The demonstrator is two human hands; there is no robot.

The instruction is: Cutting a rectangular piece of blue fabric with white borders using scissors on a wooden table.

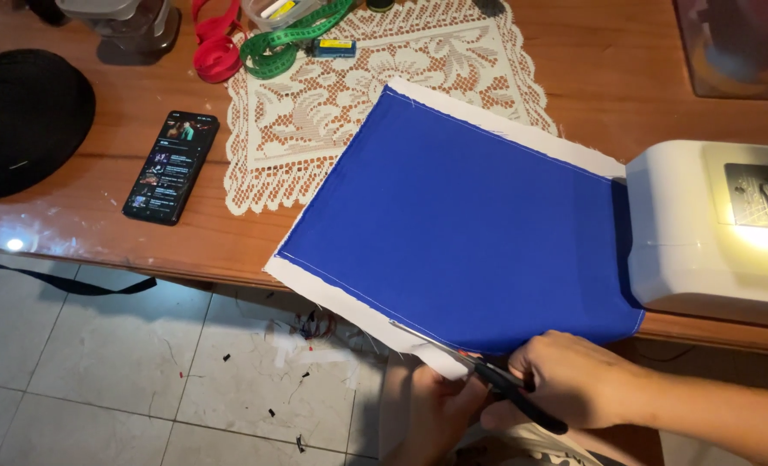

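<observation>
- One flat panel of royal-blue woven cloth lies tilted across the front edge of the brown wooden table, its near corner hanging past the edge over the floor.
- One layer of white backing fabric lies under the panel and shows as a strip along its upper and lower-left sides, with a line of white stitching just inside the blue edge.
- One pair of black-handled scissors sits at the lower edge of the white strip, blades on the fabric.
- The right hand is closed around the scissor handles.
- The left hand is below the table edge, fingers curled, pinching the white strip just beside the blades.
- One white sewing machine stands at the right, touching the panel's right edge, its work light glowing.
- One cream lace doily lies partly beneath the panel's upper left.
- One black smartphone with a lit screen lies left of the doily.
- One round black disc-shaped object rests at the far left.
- One green tape measure and one red ribbon lie coiled at the back, side by side.
- Pale floor tiles carry scattered thread scraps, too small to count.
</observation>
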